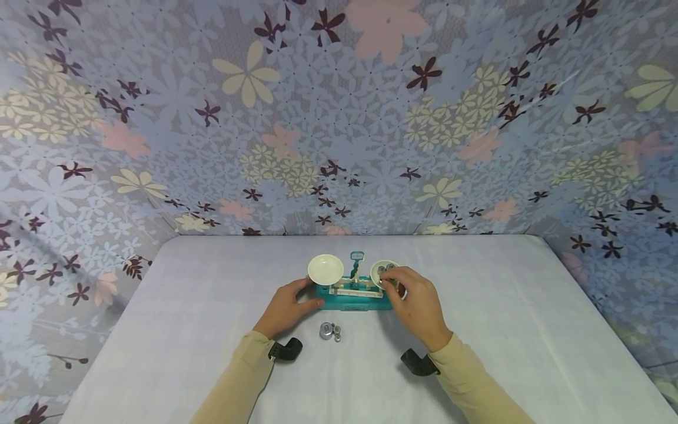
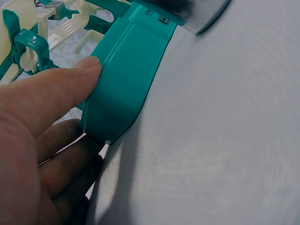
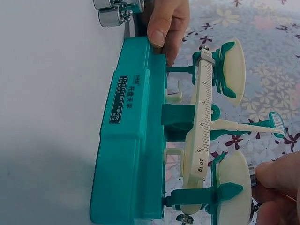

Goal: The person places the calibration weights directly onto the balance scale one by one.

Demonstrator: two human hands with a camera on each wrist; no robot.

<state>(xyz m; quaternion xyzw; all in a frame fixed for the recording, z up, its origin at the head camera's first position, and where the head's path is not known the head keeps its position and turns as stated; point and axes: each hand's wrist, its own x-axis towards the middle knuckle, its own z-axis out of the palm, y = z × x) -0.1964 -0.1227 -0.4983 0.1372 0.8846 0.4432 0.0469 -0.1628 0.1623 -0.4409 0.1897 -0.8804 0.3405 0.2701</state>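
A teal student tray balance (image 1: 331, 302) with two cream pans stands at the far part of the table. My left hand (image 1: 286, 307) holds the left end of its base, thumb (image 2: 86, 70) against one edge and the fingers around the end. No load shows on the left pan (image 1: 325, 270). In the right pan (image 1: 373, 273) sit a few metal weights (image 1: 391, 267). My right hand (image 1: 419, 303) reaches over this pan, thumb and forefinger pinching a metal weight (image 3: 252, 174); the fingers partly hide it.
Several metal weights (image 1: 326, 331), one bigger than the others, stand on the white-covered table (image 1: 212, 277) in front of the balance. Behind the table rises flower-patterned fabric (image 1: 349, 118). The balance's pointer and scale plate (image 1: 357, 256) stick up between the pans.
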